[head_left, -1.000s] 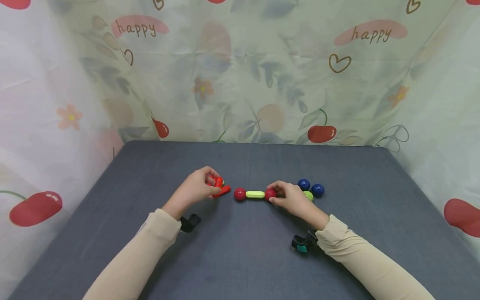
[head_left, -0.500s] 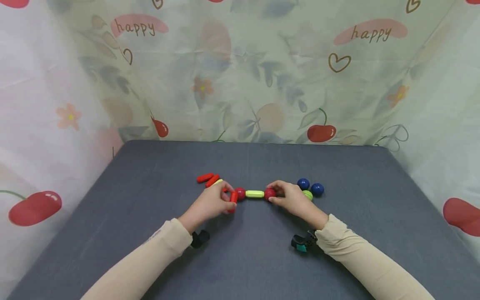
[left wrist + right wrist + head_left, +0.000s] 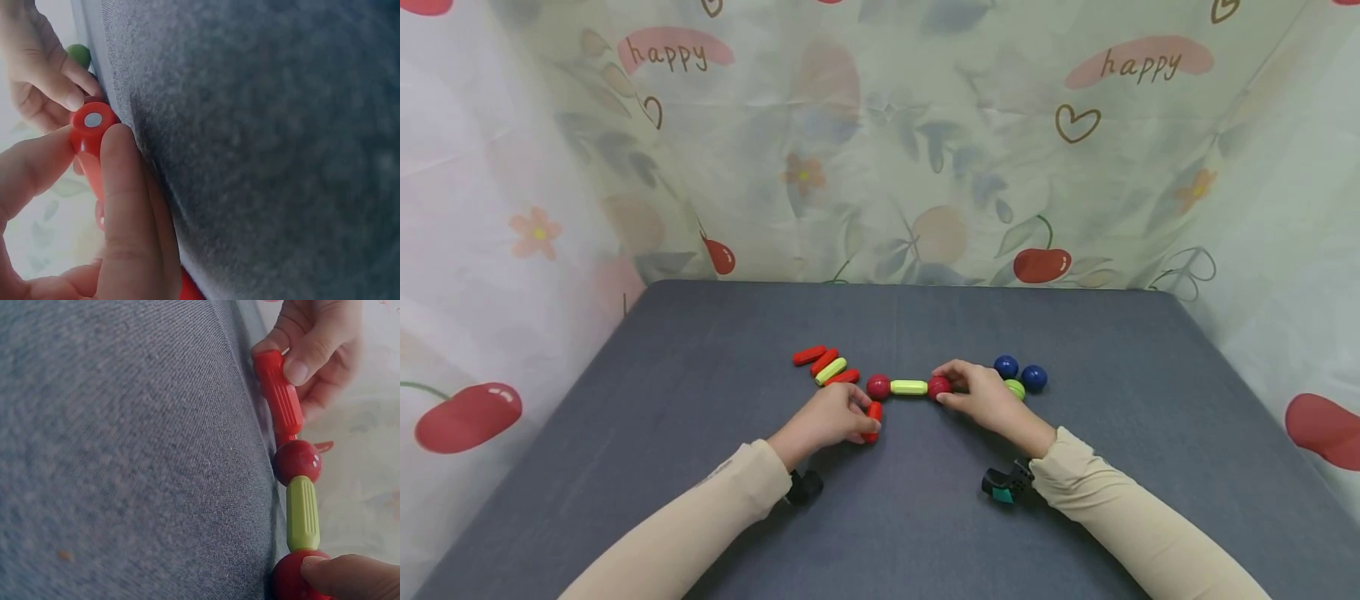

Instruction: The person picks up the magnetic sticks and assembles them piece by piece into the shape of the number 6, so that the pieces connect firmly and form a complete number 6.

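Observation:
My left hand (image 3: 823, 419) pinches a red toy rod (image 3: 874, 413) between thumb and fingers. In the left wrist view the rod's end shows a round silvery disc (image 3: 93, 119). The rod stands just in front of a dark red ball (image 3: 878, 387), and overlaps its near side in the head view. A ribbed yellow-green rod (image 3: 909, 387) links that ball to a second red ball (image 3: 937, 387). My right hand (image 3: 988, 402) grips this second ball, thumb (image 3: 337, 575) against its side, and partly hides it.
Behind my left hand lie loose rods on the grey table (image 3: 895, 525): a yellow-green rod (image 3: 831, 371) among several red rods (image 3: 808, 356). Two blue balls (image 3: 1007, 367) and a green ball (image 3: 1015, 389) sit beyond my right hand. A patterned curtain (image 3: 880, 150) surrounds the back and sides.
My left hand has brought the red rod from the loose pile rightward and nearer to me, beside the left red ball. My right hand has stayed on the right ball.

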`<state>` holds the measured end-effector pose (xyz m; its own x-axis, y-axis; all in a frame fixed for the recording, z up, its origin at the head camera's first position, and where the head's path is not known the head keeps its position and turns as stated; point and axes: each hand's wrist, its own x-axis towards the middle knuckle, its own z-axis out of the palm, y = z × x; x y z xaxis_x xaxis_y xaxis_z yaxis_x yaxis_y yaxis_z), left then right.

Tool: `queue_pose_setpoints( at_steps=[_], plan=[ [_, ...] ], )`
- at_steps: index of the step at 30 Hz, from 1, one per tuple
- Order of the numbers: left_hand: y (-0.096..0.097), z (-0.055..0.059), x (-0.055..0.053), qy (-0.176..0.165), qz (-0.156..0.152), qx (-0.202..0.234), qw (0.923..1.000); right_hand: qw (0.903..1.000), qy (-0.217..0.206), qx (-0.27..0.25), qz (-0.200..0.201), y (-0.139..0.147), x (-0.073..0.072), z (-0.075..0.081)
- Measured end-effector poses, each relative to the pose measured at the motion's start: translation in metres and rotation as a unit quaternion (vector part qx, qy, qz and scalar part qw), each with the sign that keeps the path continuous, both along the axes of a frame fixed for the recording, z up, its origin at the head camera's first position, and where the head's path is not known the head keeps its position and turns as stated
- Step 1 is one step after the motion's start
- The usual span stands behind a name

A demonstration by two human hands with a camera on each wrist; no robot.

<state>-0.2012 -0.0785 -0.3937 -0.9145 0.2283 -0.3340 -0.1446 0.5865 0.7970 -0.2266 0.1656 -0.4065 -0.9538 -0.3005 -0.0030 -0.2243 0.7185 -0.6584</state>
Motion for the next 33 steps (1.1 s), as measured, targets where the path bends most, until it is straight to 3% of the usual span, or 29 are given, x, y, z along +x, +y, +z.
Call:
queue_pose_setpoints(
  at_steps=[20, 33],
  plan=[
    [0.0079, -0.0005, -0.0082, -0.048, 0.05, 0.041, 0.9967, 0.9999, 0.008, 0.003, 0.006, 0.0004, 0.001, 0.0002],
    [0.0095, 0.0013, -0.0098, -0.063, 0.062, 0.05, 0.9948, 0.9999, 0.009, 0.003, 0.006, 0.0003, 0.0004, -0.0001]
  ],
)
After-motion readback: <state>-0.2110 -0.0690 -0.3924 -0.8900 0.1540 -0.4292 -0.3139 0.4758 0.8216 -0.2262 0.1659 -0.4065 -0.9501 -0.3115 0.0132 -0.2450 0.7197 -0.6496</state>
